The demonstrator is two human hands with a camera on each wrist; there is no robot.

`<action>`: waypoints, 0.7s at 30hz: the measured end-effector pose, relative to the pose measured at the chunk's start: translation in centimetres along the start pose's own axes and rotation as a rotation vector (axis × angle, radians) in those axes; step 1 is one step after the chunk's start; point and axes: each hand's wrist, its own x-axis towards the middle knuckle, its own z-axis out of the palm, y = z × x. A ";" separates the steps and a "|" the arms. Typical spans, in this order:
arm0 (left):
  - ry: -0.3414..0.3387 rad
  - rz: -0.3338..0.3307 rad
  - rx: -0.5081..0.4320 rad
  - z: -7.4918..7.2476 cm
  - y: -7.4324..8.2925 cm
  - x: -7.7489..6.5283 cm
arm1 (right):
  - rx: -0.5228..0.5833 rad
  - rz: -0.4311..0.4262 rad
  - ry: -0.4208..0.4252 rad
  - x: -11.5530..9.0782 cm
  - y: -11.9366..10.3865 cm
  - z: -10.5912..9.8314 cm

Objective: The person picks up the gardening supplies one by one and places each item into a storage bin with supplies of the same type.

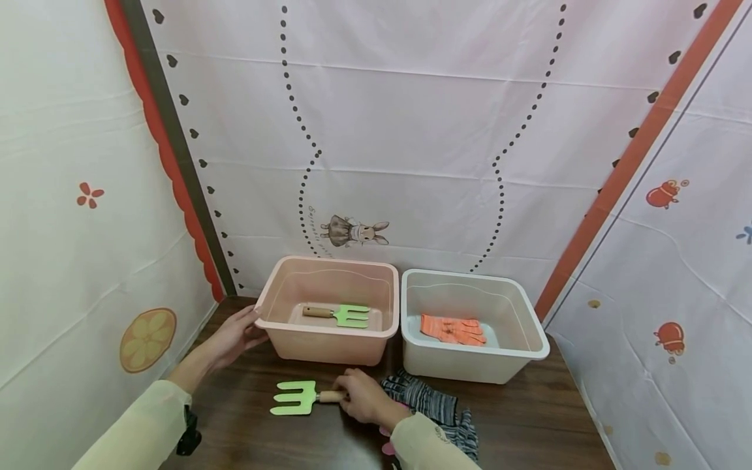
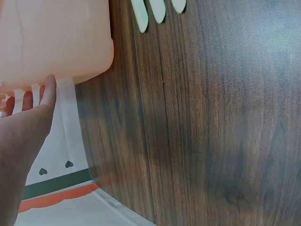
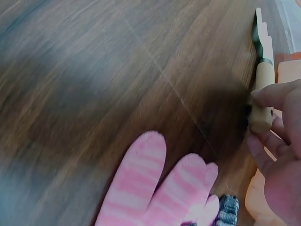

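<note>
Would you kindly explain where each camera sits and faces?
Head: on the head, facing forward and down at pink bin and white bin; left grip, right grip and sleeves show.
Left wrist: on that wrist, facing the tabletop and pink bin; only the left grip shows.
Right wrist: on that wrist, facing the tabletop, pink glove and fork; only the right grip shows.
Head and right wrist share the right grip pinching that fork.

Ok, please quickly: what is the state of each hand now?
Left hand: touching the peach plastic bin at its rim; grip cannot be told.
Right hand: closed, holding the green three-pronged fork by its wooden handle.
</note>
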 end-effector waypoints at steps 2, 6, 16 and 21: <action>0.007 0.000 0.005 0.0 0.0 0.0 | 0.001 -0.005 -0.019 -0.2 0.1 -0.3; 0.008 -0.001 0.006 -0.1 0.0 0.0 | -0.004 0.003 -0.057 -0.5 0.4 -0.8; 0.003 -0.011 0.007 -0.1 0.2 0.0 | 0.027 0.038 -0.011 -0.9 0.7 0.1; 0.002 -0.009 0.010 0.0 0.2 0.1 | 0.104 0.064 0.035 -0.9 0.4 0.9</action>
